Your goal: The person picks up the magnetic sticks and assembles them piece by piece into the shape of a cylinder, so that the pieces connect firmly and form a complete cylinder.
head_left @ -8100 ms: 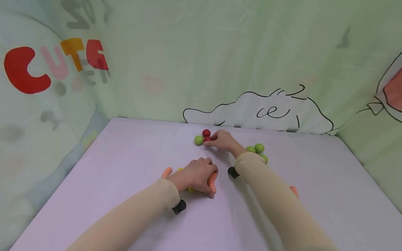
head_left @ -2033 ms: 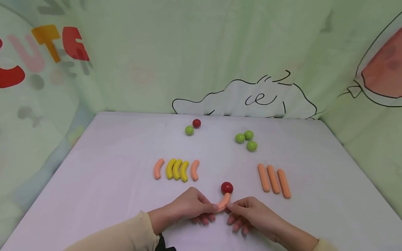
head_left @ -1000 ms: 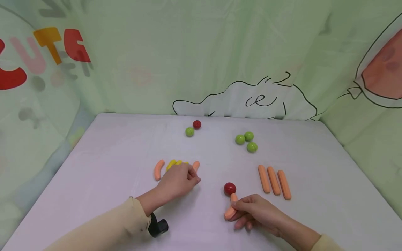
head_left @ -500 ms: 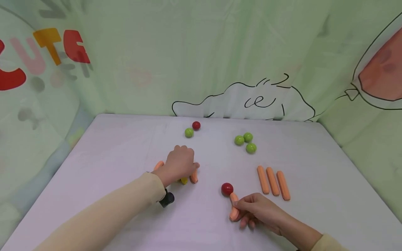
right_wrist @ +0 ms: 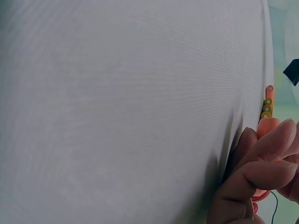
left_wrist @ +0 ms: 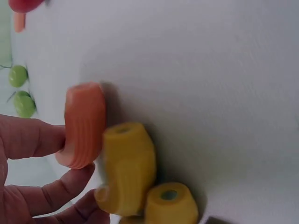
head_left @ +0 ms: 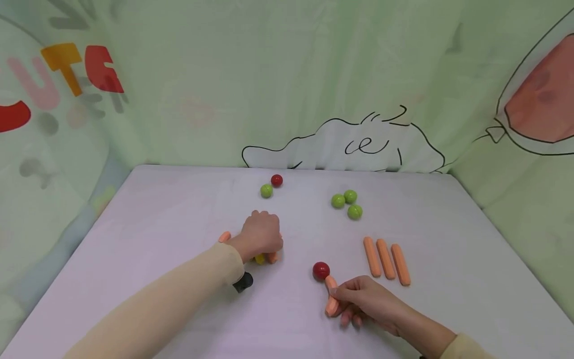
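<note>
In the head view my left hand [head_left: 262, 233] is over the row of curved pieces and hides most of them. The left wrist view shows its thumb and fingers pinching a curved orange piece [left_wrist: 84, 123], beside a curved yellow piece [left_wrist: 128, 163] and another yellow one [left_wrist: 172, 205]. My right hand [head_left: 369, 301] pinches a second curved orange piece [head_left: 331, 295], whose far end is at a red ball [head_left: 321, 270]. Seen from the right wrist, the fingers of my right hand [right_wrist: 257, 175] are curled around that piece, which is partly hidden.
Three straight orange sticks [head_left: 385, 259] lie to the right. Behind are three green balls [head_left: 355, 212], and further left a green ball [head_left: 266, 190] beside a red ball [head_left: 276, 180]. Another curved orange piece [head_left: 225, 237] shows left of my left hand. Printed fabric [head_left: 215, 89] stands behind the table.
My left hand has left the front piece and moved up-left to the row, where it now pinches an orange piece. The piece in my right hand has turned more upright in the head view.
</note>
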